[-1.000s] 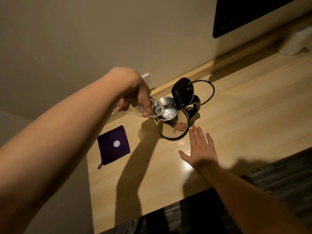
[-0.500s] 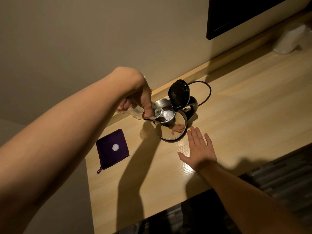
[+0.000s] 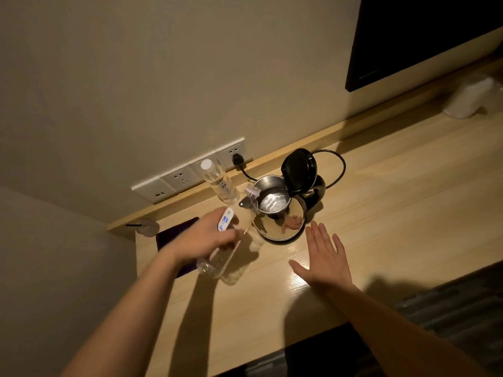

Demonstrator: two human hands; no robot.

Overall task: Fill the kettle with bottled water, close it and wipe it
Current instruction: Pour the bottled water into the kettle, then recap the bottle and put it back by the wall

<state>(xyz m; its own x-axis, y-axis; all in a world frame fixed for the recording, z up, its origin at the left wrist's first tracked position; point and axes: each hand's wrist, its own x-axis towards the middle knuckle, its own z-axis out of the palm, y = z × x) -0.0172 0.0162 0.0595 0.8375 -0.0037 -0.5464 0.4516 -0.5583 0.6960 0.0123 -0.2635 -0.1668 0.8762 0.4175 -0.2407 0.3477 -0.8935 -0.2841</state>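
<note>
A steel kettle (image 3: 283, 227) stands on the wooden desk (image 3: 381, 213) with its black lid (image 3: 299, 170) swung up and water glinting inside. My left hand (image 3: 215, 238) grips a clear plastic bottle (image 3: 231, 240), blurred, tilted with its mouth just left of the kettle's rim. My right hand (image 3: 326, 257) lies flat and open on the desk, just in front of the kettle. A purple cloth (image 3: 174, 232) lies to the left, mostly hidden behind my left arm. A second, capped bottle (image 3: 217, 183) stands by the wall.
Wall sockets (image 3: 187, 172) run along the wall, with the kettle's black plug and cord (image 3: 337, 170) behind the kettle. A small round object (image 3: 148, 227) sits at the desk's far left corner. A white roll (image 3: 468, 99) lies far right below a dark screen (image 3: 424, 36).
My left hand has pulled the bottle down and away from the kettle's opening, towards me. The sockets and the second bottle have come into view. My right hand stays flat on the desk.
</note>
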